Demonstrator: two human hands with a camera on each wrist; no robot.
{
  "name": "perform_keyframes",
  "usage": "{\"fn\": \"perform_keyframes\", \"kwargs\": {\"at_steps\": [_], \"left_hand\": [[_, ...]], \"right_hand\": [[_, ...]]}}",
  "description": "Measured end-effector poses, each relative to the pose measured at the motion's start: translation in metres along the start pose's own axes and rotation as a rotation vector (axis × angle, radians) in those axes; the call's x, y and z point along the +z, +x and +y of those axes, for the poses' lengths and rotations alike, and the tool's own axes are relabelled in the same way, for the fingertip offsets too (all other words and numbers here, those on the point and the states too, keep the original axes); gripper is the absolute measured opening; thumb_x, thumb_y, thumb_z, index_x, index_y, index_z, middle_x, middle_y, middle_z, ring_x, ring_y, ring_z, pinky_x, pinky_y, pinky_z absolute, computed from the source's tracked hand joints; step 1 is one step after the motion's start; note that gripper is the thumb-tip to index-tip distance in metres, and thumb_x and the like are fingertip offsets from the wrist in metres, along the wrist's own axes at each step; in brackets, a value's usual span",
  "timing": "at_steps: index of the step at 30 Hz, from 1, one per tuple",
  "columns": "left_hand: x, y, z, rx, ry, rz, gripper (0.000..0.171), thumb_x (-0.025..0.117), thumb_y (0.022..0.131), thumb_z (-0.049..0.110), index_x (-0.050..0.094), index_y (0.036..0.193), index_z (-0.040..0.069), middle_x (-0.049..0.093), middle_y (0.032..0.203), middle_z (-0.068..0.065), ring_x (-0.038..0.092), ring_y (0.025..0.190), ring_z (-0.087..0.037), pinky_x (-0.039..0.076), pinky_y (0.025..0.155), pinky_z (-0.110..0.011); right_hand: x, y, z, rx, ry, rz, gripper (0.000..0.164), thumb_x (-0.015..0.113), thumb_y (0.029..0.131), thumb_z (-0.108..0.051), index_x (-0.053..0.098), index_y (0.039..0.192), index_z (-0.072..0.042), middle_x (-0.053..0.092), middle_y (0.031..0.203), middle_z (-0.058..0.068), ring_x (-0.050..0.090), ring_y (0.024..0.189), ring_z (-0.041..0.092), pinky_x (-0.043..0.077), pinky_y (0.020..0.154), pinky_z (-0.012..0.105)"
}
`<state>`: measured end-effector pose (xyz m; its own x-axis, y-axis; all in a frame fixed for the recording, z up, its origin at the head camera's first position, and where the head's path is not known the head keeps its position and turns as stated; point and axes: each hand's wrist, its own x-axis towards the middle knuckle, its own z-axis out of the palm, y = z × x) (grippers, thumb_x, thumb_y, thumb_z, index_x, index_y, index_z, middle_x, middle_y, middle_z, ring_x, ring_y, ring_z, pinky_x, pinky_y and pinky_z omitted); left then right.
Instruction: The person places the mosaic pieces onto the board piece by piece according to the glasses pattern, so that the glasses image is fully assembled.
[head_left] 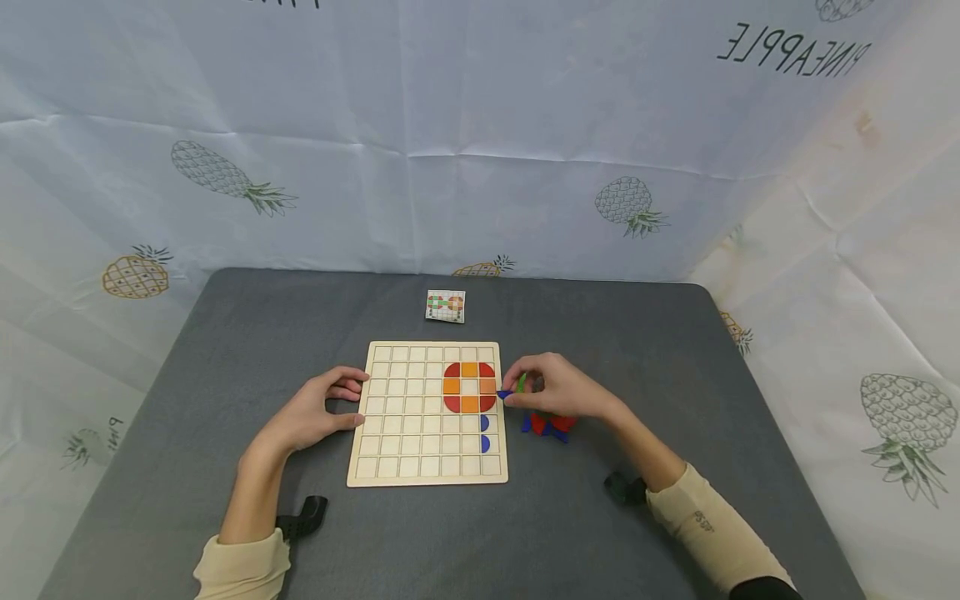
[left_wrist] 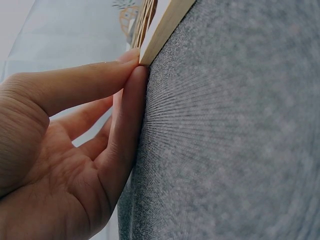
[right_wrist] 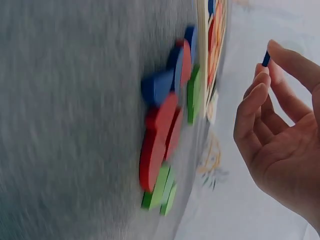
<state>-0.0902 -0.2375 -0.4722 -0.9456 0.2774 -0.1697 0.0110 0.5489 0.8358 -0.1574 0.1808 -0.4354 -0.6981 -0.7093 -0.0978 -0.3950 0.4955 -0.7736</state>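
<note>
A square wooden grid board lies on the grey table. My left hand rests at the board's left edge, thumb and fingertips touching it; in the left wrist view the thumb meets the board's edge. My right hand is raised at the board's right edge and pinches a small blue tile between thumb and fingertip. Red and orange tiles form a ring in the grid. Below it, two blue half-round tiles sit in the right-hand cells.
Right of the board lies a loose pile of red, blue and green tiles, partly beneath my right hand. A small printed pattern card lies behind the board. A pineapple-print cloth hangs behind the table.
</note>
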Motion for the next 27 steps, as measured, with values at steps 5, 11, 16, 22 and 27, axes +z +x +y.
{"fn": "perform_keyframes", "kwargs": {"at_steps": [5, 11, 16, 22, 27], "left_hand": [[0.000, 0.000, 0.000, 0.002, 0.009, -0.001, 0.062, 0.085, 0.092, 0.004, 0.057, 0.146, -0.003, 0.065, 0.132, -0.021, 0.066, 0.119, -0.032, 0.057, 0.095, -0.031], [-0.001, 0.000, 0.001, 0.003, 0.007, -0.001, 0.061, 0.085, 0.092, 0.005, 0.057, 0.146, -0.002, 0.065, 0.132, -0.021, 0.066, 0.119, -0.032, 0.056, 0.096, -0.030], [-0.001, 0.000, 0.001, 0.006, 0.010, -0.001, 0.061, 0.085, 0.092, 0.005, 0.057, 0.146, -0.003, 0.065, 0.131, -0.021, 0.066, 0.119, -0.032, 0.056, 0.096, -0.029], [-0.001, 0.000, 0.000, 0.011, 0.012, -0.005, 0.061, 0.085, 0.092, 0.005, 0.057, 0.146, -0.002, 0.065, 0.131, -0.021, 0.066, 0.119, -0.031, 0.056, 0.096, -0.029], [-0.001, 0.001, 0.000, 0.011, 0.009, -0.008, 0.061, 0.085, 0.093, 0.005, 0.057, 0.146, -0.002, 0.065, 0.132, -0.021, 0.066, 0.119, -0.031, 0.056, 0.096, -0.029]], "right_hand": [[0.017, 0.001, -0.009, -0.036, 0.033, -0.053, 0.013, 0.083, 0.098, -0.021, 0.078, 0.108, -0.014, 0.077, 0.097, 0.000, 0.063, 0.072, 0.004, 0.056, 0.064, 0.026], [0.038, 0.005, -0.018, -0.077, 0.027, -0.116, 0.011, 0.086, 0.096, -0.020, 0.079, 0.103, -0.015, 0.077, 0.095, -0.004, 0.063, 0.073, 0.001, 0.055, 0.068, 0.021], [0.051, 0.007, -0.027, -0.087, -0.053, -0.167, 0.010, 0.087, 0.094, -0.019, 0.079, 0.100, -0.016, 0.074, 0.091, -0.007, 0.060, 0.071, -0.002, 0.054, 0.069, 0.018], [0.063, 0.007, -0.034, -0.091, -0.191, -0.224, 0.007, 0.086, 0.094, -0.020, 0.080, 0.097, -0.020, 0.069, 0.086, -0.010, 0.052, 0.070, -0.005, 0.047, 0.067, 0.015], [0.070, 0.007, -0.036, -0.088, -0.245, -0.223, 0.006, 0.085, 0.094, -0.021, 0.080, 0.098, -0.022, 0.070, 0.091, -0.007, 0.055, 0.075, -0.002, 0.046, 0.070, 0.014]]}}
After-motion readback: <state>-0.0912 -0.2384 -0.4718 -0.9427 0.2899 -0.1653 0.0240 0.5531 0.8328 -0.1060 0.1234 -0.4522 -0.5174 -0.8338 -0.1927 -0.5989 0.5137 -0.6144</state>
